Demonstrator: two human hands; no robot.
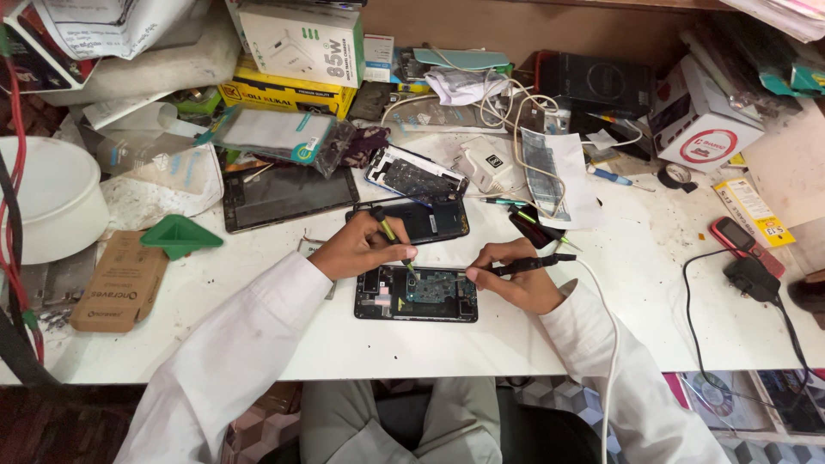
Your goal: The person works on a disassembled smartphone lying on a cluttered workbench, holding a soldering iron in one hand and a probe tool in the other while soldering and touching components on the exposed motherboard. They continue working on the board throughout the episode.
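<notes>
An opened phone (416,295) lies flat on the white bench (636,283) with its green circuit board exposed. My left hand (357,249) grips a thin green-handled tool (392,235) whose tip points down onto the board. My right hand (514,273) holds a black pen-shaped iron (531,264) on a white cable, its tip lying level toward the phone's upper right edge. Both sleeves are white.
Behind the hands lie a second black phone (430,220), a bare phone frame (415,174), a dark tablet (288,196) and a green triangular pick (179,235). Boxes and cables crowd the back. A black charger (751,277) and red phone (739,236) sit right; a white bowl (47,198) sits left.
</notes>
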